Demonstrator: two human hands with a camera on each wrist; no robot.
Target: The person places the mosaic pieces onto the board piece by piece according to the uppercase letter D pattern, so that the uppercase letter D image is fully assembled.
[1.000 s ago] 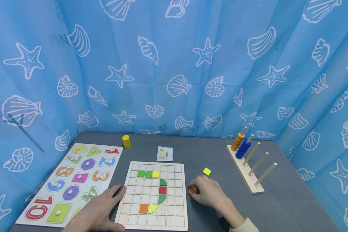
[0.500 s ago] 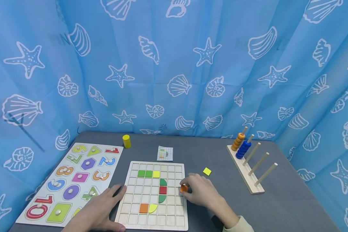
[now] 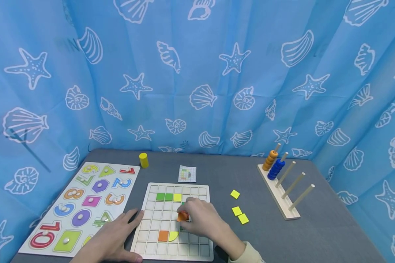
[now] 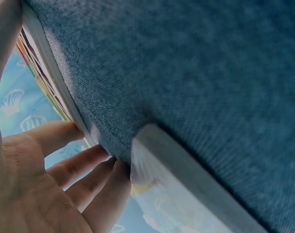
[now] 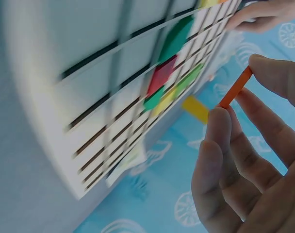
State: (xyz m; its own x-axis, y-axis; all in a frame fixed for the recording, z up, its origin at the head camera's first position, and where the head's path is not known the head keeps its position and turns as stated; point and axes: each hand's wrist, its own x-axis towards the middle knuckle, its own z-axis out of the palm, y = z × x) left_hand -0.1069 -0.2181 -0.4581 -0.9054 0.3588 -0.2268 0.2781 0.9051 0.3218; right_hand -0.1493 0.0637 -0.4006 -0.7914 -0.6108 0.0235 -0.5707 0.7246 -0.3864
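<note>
A: Start with the head view. What are the hands doing?

B: There are two hands. The left hand (image 3: 118, 235) has its fingers spread and loose. It touches the left edge of the one grid board (image 3: 152, 249) and grips nothing. The right hand (image 3: 202, 215) pinches one orange piece (image 3: 181, 217) above the board.

A: How many pieces can you count on the board?

B: Two green squares (image 3: 160, 197), one yellow square (image 3: 177, 197), one orange square (image 3: 163, 236) and one yellow quarter-round (image 3: 173, 236). The right hand hides some others. Three loose yellow squares (image 3: 237, 211) lie on the gray table (image 3: 316, 241), to the right of the board.

A: What else is there?

B: One yellow cylinder (image 3: 143, 160), one small card (image 3: 191, 174), one number board (image 3: 25, 249) and one peg stand (image 3: 283, 201). The stand has five pegs (image 3: 301, 197). One has orange beads (image 3: 270, 160), and one has blue beads (image 3: 276, 170).

A: Now the left wrist view?

B: One hand, with fingers a bit bent and apart, between the edges of two boards.

A: And the right wrist view?

B: The thumb and fingertips squeeze the orange piece by its edges, off the board. I count two green rounded pieces (image 5: 177, 38) and one red piece (image 5: 161, 77) between them.
</note>
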